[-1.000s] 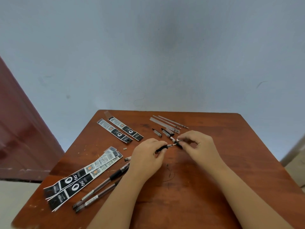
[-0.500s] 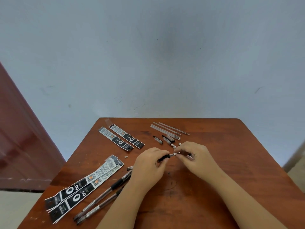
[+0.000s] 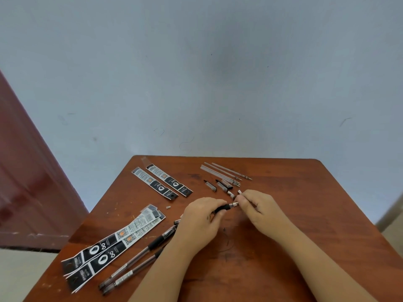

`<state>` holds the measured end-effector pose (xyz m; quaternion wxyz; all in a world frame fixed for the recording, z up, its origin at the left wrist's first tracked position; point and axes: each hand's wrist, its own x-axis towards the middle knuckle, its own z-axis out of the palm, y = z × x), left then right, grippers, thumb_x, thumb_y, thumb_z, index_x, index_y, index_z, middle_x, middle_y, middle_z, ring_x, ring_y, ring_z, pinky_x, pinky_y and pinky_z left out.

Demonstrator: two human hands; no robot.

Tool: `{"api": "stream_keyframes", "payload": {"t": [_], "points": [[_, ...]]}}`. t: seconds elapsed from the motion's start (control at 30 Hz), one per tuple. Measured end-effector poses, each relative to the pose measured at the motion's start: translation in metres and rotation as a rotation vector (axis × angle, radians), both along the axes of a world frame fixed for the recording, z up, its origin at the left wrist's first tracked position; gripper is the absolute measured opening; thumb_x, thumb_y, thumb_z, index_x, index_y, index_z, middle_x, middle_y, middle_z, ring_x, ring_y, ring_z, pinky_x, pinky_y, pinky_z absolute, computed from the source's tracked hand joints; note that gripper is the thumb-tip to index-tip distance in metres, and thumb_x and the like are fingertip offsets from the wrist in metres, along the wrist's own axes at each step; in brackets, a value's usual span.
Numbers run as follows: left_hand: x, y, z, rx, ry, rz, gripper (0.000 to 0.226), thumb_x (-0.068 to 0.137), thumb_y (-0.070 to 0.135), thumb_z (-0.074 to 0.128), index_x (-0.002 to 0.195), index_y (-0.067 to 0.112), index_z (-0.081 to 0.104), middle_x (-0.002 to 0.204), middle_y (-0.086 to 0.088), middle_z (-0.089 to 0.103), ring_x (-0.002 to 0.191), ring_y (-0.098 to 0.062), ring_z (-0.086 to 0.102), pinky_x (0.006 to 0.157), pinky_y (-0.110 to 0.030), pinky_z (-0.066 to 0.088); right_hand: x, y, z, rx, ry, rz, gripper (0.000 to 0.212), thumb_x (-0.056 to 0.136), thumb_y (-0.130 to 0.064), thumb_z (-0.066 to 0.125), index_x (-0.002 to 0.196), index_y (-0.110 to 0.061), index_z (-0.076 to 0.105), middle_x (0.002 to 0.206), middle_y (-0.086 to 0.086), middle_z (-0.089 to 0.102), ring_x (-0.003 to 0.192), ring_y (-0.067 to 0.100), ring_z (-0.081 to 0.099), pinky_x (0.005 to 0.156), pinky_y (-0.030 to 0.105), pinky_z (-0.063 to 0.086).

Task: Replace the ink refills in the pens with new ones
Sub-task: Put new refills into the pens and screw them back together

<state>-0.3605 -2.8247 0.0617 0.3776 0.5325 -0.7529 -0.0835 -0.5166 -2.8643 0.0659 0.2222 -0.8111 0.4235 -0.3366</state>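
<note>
Pen [image 3: 224, 207]: over the table [image 3: 305, 214], black grip pinched in our left hand [image 3: 201, 216]; our right hand [image 3: 259, 207], apart a second ago, now closes fingers on its metal tip, probably screwing it home.

Scuffed reddish wood table [image 3: 283, 214]; glossy printed refill packets [image 3: 113, 245]; clear plastic pens [image 3: 139, 260].

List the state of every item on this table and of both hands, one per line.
Left hand: closed on black-gripped pen.
Right hand: pinching the pen's metal tip.
Two clear pens: assembled, lying flat at near left.
Clear thin refills: loose, bare, at far edge.
Black-and-white refill packets: flat; whether emptied is unclear.
Small loose pen parts: detached, lying on brown wooden table.
</note>
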Motion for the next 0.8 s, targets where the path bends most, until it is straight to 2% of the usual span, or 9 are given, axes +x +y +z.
{"api": "stream_keyframes", "payload": {"t": [0.1,0.2,0.3,0.37,0.43,0.57,0.63,0.73,0.8], "points": [[0.0008,-0.0011,-0.0001,-0.011,0.0,0.007,0.034,0.079,0.026,0.049,0.103,0.012,0.067,0.097,-0.002,0.07,0.091,-0.013,0.061,0.08,-0.016,0.039,-0.0037,0.0016,0.0028,0.033,-0.06,0.027,0.011,0.087,-0.024,0.051,0.093,-0.023,0.06,0.083,-0.024,0.053,0.082,-0.011,0.052,0.069,0.007,0.042],[0.001,-0.0007,-0.0003,-0.009,-0.004,0.003,0.032,0.081,0.024,0.05,0.104,0.012,0.067,0.098,-0.002,0.069,0.093,-0.014,0.061,0.082,-0.019,0.04,-0.0044,0.0008,0.0013,-0.019,-0.043,0.051,0.013,0.083,-0.009,0.059,0.093,-0.015,0.065,0.083,-0.024,0.053,0.086,-0.014,0.051,0.073,0.004,0.04],[0.0007,-0.0005,-0.0005,-0.007,-0.016,-0.001,0.034,0.079,0.025,0.049,0.104,0.011,0.068,0.098,-0.003,0.07,0.093,-0.014,0.061,0.082,-0.019,0.04,-0.0025,-0.0001,0.0008,-0.023,0.004,0.049,0.018,0.084,-0.024,0.052,0.086,-0.013,0.067,0.074,-0.02,0.054,0.073,-0.003,0.054,0.068,0.004,0.038],[0.0004,-0.0004,-0.0011,-0.013,-0.028,-0.004,0.032,0.08,0.025,0.051,0.105,0.012,0.067,0.099,-0.002,0.069,0.094,-0.014,0.06,0.083,-0.018,0.039,-0.0021,-0.0006,0.0017,-0.017,0.032,0.043,0.032,0.082,-0.042,0.041,0.078,-0.02,0.064,0.069,-0.01,0.055,0.066,0.001,0.051,0.063,0.007,0.036],[0.0004,-0.0006,-0.0013,-0.02,-0.02,-0.006,0.026,0.083,0.02,0.056,0.105,0.012,0.067,0.099,-0.002,0.069,0.095,-0.014,0.06,0.083,-0.019,0.04,-0.0035,-0.0009,0.0012,-0.031,0.012,0.049,0.033,0.079,-0.051,0.033,0.074,-0.029,0.057,0.068,-0.013,0.053,0.069,0.003,0.053,0.061,0.008,0.036],[0.0008,-0.0014,-0.0013,-0.038,-0.005,0.001,0.022,0.084,0.013,0.06,0.106,0.012,0.066,0.1,-0.002,0.068,0.095,-0.013,0.059,0.084,-0.018,0.039,-0.0067,-0.0001,0.0027,0.004,-0.054,0.067,0.011,0.082,-0.019,0.058,0.092,-0.023,0.061,0.082,-0.022,0.055,0.086,-0.011,0.052,0.071,0.007,0.043],[0.0006,-0.001,-0.0013,-0.032,-0.009,0.0,0.023,0.084,0.014,0.059,0.106,0.012,0.066,0.101,-0.002,0.068,0.096,-0.013,0.059,0.085,-0.017,0.039,-0.0069,-0.0006,0.0006,-0.008,-0.056,0.083,0.02,0.081,-0.006,0.061,0.088,-0.025,0.059,0.082,-0.022,0.055,0.086,-0.012,0.052,0.072,0.005,0.042],[0.0014,-0.0013,-0.0012,-0.029,-0.022,-0.007,0.026,0.078,0.02,0.056,0.099,0.01,0.069,0.093,-0.003,0.071,0.089,-0.015,0.063,0.08,-0.021,0.044,-0.0038,0.0,0.0014,-0.005,-0.009,0.07,0.007,0.083,-0.027,0.051,0.08,-0.027,0.057,0.074,-0.021,0.053,0.077,-0.005,0.054,0.067,0.005,0.039],[0.0013,-0.0014,-0.0015,-0.021,-0.027,-0.013,0.027,0.076,0.021,0.055,0.097,0.011,0.07,0.091,-0.002,0.071,0.087,-0.013,0.063,0.079,-0.021,0.045,-0.0033,-0.0013,0.0001,-0.024,0.033,0.064,0.023,0.078,-0.048,0.035,0.069,-0.032,0.049,0.066,-0.015,0.05,0.068,0.004,0.05,0.061,0.01,0.037]]}}
